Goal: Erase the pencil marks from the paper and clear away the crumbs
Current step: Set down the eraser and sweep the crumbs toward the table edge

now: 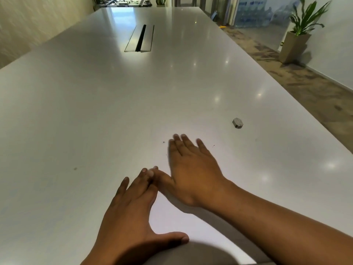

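Note:
A white sheet of paper (168,217) lies on the near part of the table and is hard to tell from the pale tabletop. My left hand (131,211) lies flat on it with straight fingers and the thumb spread. My right hand (191,169) is flat too, fingers straight, just beyond and right of the left hand, its thumb touching the left fingertips. A grey eraser (238,123) sits alone on the table to the far right of my right hand. Tiny dark crumbs (163,142) lie near the right fingertips.
The long glossy table (95,111) stretches away, with a cable slot (140,39) in its middle. The table's right edge borders carpeted floor, where a potted plant (298,35) stands against the wall.

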`<state>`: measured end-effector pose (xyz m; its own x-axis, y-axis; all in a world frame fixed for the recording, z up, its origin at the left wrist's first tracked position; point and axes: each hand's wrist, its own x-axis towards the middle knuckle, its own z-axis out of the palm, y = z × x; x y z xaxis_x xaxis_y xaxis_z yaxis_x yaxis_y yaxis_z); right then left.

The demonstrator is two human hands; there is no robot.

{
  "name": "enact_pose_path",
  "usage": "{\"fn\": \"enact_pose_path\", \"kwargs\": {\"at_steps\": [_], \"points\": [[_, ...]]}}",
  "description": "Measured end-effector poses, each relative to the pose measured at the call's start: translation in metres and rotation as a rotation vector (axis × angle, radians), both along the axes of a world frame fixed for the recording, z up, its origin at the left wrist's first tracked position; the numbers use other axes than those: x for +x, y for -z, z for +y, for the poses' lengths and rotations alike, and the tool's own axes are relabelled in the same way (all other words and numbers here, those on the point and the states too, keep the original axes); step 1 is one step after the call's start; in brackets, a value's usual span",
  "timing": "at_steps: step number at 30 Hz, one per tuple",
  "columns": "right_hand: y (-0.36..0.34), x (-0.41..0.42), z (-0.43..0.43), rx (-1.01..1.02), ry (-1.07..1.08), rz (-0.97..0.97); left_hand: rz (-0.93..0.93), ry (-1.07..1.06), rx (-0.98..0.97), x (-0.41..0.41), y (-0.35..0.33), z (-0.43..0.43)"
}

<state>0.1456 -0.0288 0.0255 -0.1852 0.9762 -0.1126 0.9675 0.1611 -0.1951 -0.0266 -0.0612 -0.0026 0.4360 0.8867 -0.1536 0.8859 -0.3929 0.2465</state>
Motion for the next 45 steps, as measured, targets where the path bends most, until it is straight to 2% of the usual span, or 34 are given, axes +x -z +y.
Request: {"fn": "enact_pose_path", "kwargs": {"at_steps": [4, 7, 11, 13, 18, 21, 24, 27, 30, 32, 34, 37, 39, 42, 45], "points": [[0.006, -0.025, 0.025, -0.009, -0.116, 0.093, 0.035, -0.015, -0.025, 0.003, -0.005, -0.001], [0.014, -0.017, 0.031, -0.049, -0.070, -0.034, 0.052, -0.006, -0.028, 0.003, -0.004, 0.000], [0.003, 0.018, 0.013, -0.098, 0.102, -0.195, 0.068, 0.005, -0.048, 0.002, -0.005, 0.002], [-0.004, 0.027, 0.006, -0.119, 0.146, -0.225, 0.076, 0.014, -0.063, 0.002, -0.007, 0.001], [-0.005, 0.005, 0.011, -0.006, -0.005, -0.060, 0.048, -0.003, -0.044, 0.004, -0.007, -0.001], [0.005, -0.007, 0.018, -0.022, -0.138, 0.058, 0.031, -0.009, -0.043, 0.004, -0.004, 0.000], [0.014, -0.001, 0.013, -0.017, -0.175, 0.031, 0.000, -0.005, -0.049, 0.004, -0.005, -0.001], [0.016, 0.021, 0.002, -0.015, -0.028, -0.094, 0.058, 0.008, -0.043, 0.004, -0.008, 0.000], [0.009, 0.036, -0.007, -0.045, 0.114, -0.115, 0.101, 0.004, -0.076, 0.006, -0.011, 0.002], [0.003, 0.033, -0.011, -0.016, 0.060, -0.072, 0.061, 0.009, -0.064, 0.006, -0.008, 0.001], [-0.001, 0.019, -0.013, 0.000, -0.091, 0.011, -0.017, 0.002, -0.034, 0.004, -0.006, 0.000], [0.005, -0.003, -0.011, -0.045, -0.226, 0.104, -0.043, -0.009, -0.032, 0.004, -0.005, 0.002], [0.013, -0.004, -0.008, -0.034, -0.182, 0.058, -0.059, -0.004, -0.020, 0.005, -0.005, 0.003], [0.016, 0.017, -0.010, -0.012, -0.003, -0.056, -0.066, 0.061, 0.082, 0.002, 0.002, 0.005], [0.008, 0.038, -0.017, -0.048, 0.163, -0.182, -0.010, 0.068, 0.006, -0.001, 0.009, 0.009]]}}
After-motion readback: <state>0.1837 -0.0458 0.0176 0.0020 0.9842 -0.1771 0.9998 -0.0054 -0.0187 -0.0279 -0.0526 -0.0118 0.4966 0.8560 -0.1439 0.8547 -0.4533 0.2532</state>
